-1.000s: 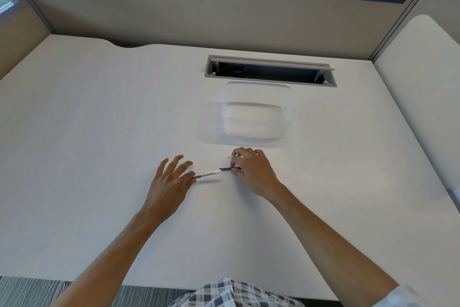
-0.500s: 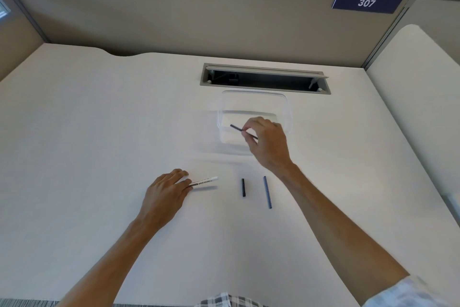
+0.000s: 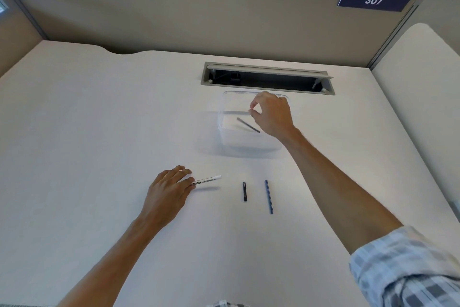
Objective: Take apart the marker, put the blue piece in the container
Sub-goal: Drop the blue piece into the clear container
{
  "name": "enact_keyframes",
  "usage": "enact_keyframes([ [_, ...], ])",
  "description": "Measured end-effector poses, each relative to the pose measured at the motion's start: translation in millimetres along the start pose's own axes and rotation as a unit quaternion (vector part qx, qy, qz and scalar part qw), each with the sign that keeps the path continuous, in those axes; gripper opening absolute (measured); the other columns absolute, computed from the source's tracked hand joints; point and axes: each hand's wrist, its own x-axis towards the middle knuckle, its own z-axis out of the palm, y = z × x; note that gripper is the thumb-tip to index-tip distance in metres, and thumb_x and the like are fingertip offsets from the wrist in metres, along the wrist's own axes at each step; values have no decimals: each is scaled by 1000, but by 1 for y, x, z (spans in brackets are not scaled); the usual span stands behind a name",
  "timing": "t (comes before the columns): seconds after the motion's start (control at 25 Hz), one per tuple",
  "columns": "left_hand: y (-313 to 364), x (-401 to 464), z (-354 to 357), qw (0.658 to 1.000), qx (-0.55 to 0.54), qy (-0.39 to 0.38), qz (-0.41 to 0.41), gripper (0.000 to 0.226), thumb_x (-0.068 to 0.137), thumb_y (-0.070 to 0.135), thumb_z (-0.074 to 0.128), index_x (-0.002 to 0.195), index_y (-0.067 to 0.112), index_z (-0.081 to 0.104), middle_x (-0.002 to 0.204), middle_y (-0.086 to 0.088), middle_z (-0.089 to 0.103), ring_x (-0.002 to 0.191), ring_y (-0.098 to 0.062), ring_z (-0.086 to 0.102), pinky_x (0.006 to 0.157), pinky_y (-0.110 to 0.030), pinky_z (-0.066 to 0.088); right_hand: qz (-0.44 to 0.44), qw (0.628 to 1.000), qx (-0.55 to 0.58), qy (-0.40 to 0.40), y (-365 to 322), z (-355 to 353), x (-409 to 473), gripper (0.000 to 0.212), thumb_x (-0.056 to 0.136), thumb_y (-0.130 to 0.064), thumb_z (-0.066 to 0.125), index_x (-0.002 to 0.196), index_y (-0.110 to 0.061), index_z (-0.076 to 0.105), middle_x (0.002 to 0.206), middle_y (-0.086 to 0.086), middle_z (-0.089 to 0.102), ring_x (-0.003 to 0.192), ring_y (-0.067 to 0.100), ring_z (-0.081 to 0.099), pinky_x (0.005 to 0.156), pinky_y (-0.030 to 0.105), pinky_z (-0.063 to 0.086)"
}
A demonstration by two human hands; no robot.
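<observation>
The clear plastic container (image 3: 254, 148) stands at the middle of the white desk. My right hand (image 3: 272, 116) hovers over it with thumb and forefinger slightly parted and nothing between them. A thin dark piece (image 3: 247, 125), blurred, lies slanted inside the container just below those fingers. My left hand (image 3: 169, 188) rests with straight fingers on the left end of the white marker barrel (image 3: 207, 179) nearer to me. To the right of the barrel lie a short black piece (image 3: 245, 191) and a longer blue rod (image 3: 268, 196), both loose on the desk.
An open cable slot (image 3: 267, 78) is set into the desk right behind the container. Beige partition walls (image 3: 174, 12) close off the back and sides, and a second desk top (image 3: 423, 77) lies at the right.
My right hand pulled parts off the marker, laid two on the desk, carried a thin dark piece over the container and has now let it go. My left hand stayed on the barrel.
</observation>
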Motion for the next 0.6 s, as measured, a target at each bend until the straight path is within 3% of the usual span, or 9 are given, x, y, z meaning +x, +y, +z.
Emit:
enact_keyframes([
  [0.2,1,-7,6,1000,-13,3,-9,44,97,39,32,92,19,70,109,4,69,108,-19,61,87,-28,40,17,997,62,47,3,-10,-15,12,92,-21,62,91,-14,71,109,2,71,102,23,64,92,41,46],
  [0.36,5,-8,2,1000,-19,5,-10,61,100,45,18,91,18,72,111,2,69,109,-20,62,86,-33,47,34,988,121,91,2,-13,-48,8,89,-20,65,88,-15,71,104,-1,72,92,19,66,81,36,51],
  [0.52,8,-10,1,1000,-12,-6,-15,51,96,42,29,91,17,73,111,1,70,108,-22,63,86,-34,49,43,985,147,79,3,-5,-90,4,89,-22,66,88,-19,69,104,-6,70,85,15,64,74,28,47],
  [0.6,10,-13,1,1000,-12,0,-15,57,98,45,24,92,17,73,111,0,70,106,-22,64,84,-34,50,62,983,157,69,5,1,-111,3,88,-24,66,88,-22,67,105,-9,69,81,14,64,74,28,47],
])
